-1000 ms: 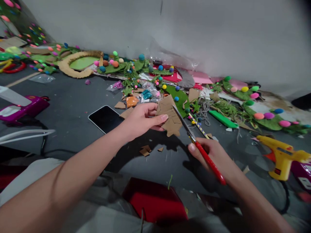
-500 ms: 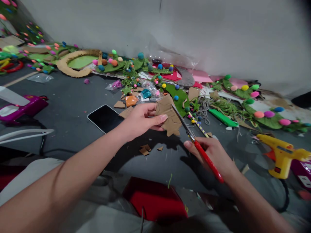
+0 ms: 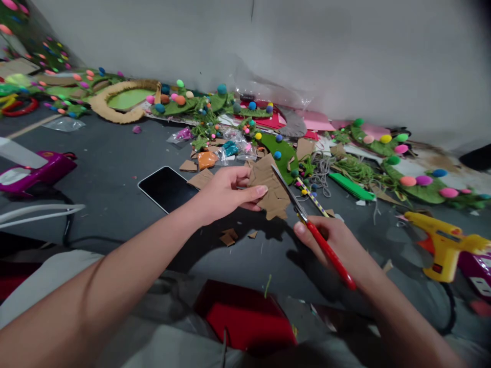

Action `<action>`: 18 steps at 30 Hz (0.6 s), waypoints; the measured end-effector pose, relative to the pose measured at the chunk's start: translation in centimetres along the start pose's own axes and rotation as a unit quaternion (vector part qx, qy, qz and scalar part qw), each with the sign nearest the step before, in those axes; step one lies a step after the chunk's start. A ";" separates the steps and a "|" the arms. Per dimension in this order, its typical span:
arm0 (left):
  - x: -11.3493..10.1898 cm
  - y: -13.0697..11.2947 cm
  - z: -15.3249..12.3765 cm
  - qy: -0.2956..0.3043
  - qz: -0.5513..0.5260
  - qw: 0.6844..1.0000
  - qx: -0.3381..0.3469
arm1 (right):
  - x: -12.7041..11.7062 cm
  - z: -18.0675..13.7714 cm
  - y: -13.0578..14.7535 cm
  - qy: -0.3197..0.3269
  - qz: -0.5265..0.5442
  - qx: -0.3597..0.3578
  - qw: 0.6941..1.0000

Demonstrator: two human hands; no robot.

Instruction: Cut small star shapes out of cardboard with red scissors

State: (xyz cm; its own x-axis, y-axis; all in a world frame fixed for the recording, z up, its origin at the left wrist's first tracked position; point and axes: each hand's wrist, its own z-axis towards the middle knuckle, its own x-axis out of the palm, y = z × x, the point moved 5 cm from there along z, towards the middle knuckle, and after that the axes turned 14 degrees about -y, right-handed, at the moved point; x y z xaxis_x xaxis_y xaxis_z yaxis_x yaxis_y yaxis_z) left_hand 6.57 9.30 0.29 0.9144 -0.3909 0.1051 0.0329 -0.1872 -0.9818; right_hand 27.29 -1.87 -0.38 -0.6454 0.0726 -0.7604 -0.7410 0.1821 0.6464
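My left hand (image 3: 226, 194) pinches a jagged piece of brown cardboard (image 3: 270, 186) above the grey floor. My right hand (image 3: 337, 243) grips red-handled scissors (image 3: 310, 227), whose blades point up-left and lie against the cardboard's right edge. Small cardboard scraps (image 3: 230, 237) lie on the floor under the piece.
A black phone (image 3: 166, 188) lies left of my hand. A yellow glue gun (image 3: 445, 245) sits at the right, a purple one (image 3: 34, 171) at the left. Felt shapes, pompoms (image 3: 222, 89), a striped pencil (image 3: 312, 197) and a green comb (image 3: 351, 186) litter the floor along the wall. A red object (image 3: 241, 317) lies near my lap.
The cardboard and my left hand shifted slightly right and down; the scissors stay at the cardboard's right edge with small movement of my right hand.
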 end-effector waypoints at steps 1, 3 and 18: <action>0.0 0.1 0.0 -0.001 -0.003 1.000 -0.001 | 0.1 0.0 0.0 -0.004 0.001 0.001 1.000; 0.0 0.3 0.1 -0.002 -0.009 1.000 -0.003 | 0.3 0.1 -0.1 -0.009 0.009 0.001 1.000; 0.1 0.0 -0.2 0.001 0.012 1.000 -0.006 | -0.1 0.4 0.5 0.000 0.030 -0.016 0.999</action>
State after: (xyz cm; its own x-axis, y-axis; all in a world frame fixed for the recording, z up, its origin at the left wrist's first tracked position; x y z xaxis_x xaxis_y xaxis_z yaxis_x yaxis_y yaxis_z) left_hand 6.55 9.06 0.38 0.9137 -0.3981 0.0818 0.0062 -0.1877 -0.9822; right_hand 27.01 -1.43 -0.03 -0.6887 0.0819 -0.7204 -0.7068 0.1459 0.6922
